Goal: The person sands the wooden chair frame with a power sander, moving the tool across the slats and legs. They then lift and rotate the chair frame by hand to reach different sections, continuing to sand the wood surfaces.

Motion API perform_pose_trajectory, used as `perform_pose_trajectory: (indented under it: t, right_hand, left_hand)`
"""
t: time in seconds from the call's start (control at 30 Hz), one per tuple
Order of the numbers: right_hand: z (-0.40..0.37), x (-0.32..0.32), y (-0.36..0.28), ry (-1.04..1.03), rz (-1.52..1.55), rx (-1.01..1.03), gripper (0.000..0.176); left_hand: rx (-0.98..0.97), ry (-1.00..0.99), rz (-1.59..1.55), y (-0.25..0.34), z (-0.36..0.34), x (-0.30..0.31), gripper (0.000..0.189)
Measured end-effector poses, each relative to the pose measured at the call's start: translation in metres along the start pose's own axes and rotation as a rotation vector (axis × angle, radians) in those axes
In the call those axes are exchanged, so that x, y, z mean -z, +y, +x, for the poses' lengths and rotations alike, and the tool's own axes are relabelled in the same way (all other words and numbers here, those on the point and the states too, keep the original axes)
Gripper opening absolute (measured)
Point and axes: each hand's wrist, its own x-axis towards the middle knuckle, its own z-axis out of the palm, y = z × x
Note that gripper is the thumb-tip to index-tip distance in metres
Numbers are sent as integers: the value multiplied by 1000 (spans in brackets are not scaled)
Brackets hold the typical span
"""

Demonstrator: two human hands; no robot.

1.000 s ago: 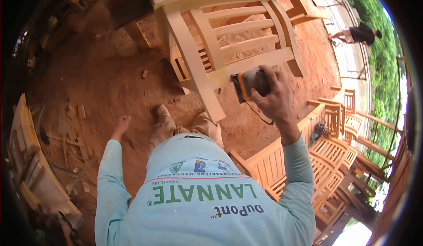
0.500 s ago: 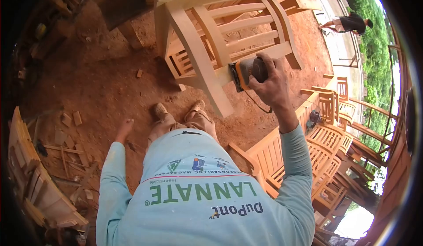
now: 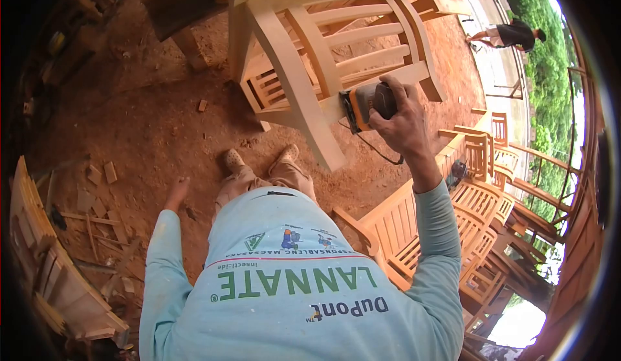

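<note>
My right hand grips the palm sander, which lies to its left, at the chair's bottom back rail; my left hand hangs well apart, its closure unclear.

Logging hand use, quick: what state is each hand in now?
Left hand: nothing visible held; open or closed, cannot tell.
Right hand: closed on the sander.

Wood scraps on reddish dirt
</note>
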Motion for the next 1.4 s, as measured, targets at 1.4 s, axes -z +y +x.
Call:
perform_pose_trajectory:
  t: [1.4]
  right_hand:
    - [-21, -11, -46, 25, -68, 93, 71]
  left_hand:
    - [91, -119, 32, -27, 45, -36, 57]
